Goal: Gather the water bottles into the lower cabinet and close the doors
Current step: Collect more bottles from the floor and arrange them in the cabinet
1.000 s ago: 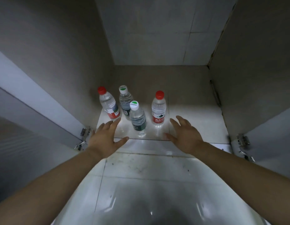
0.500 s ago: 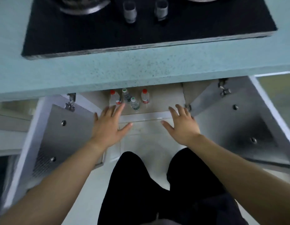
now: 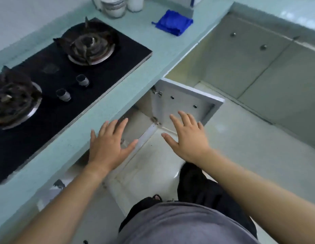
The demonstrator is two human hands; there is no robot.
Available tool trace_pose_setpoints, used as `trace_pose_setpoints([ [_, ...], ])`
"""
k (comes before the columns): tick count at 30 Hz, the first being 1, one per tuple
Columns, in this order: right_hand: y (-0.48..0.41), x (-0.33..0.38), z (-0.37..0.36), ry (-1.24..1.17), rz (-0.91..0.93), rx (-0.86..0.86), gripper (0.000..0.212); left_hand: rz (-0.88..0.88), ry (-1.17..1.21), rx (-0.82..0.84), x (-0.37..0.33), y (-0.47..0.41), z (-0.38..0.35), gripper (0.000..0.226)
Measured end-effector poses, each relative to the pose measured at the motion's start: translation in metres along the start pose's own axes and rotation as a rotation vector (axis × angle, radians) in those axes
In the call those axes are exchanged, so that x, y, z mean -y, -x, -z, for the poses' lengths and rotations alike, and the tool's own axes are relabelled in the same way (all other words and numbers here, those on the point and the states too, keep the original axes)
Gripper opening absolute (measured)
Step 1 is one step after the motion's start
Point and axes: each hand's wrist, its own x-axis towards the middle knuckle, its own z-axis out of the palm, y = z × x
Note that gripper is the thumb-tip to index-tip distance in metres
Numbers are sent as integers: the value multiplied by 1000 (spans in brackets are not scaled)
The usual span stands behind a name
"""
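Observation:
I look down over the pale green counter [image 3: 149, 55] at the lower cabinet below it. The cabinet's right door [image 3: 186, 101] stands wide open, its grey inside face with hinges and screws toward me. My right hand [image 3: 186, 136] hovers flat with fingers spread just in front of that door's inner face. My left hand [image 3: 109, 145] is also open, palm down, at the counter's front edge over the cabinet opening. The water bottles are hidden under the counter. Only a hinge [image 3: 59, 184] of the left door shows, by my left forearm.
A black gas hob [image 3: 65, 67] with two burners and two knobs sits in the counter. A blue cloth [image 3: 172, 23] and white containers [image 3: 116, 6] lie at the back. More closed cabinet doors [image 3: 255, 55] run along the right. My dark trousers and grey shirt fill the bottom.
My head has risen and turned right, from inside the cabinet to above the counter. The bottles have gone out of sight. Both hands stay open and have drawn back from the cabinet.

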Motion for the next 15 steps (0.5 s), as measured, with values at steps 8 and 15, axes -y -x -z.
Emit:
trace_pose_setpoints([
  [8,143,-64,20,-112,-485,-207,68,-558,-37,27,-118,0,26,83],
  [15,287,-106,33,-116,-798,-360,81,-963,-37,68,-247,54,45,83],
])
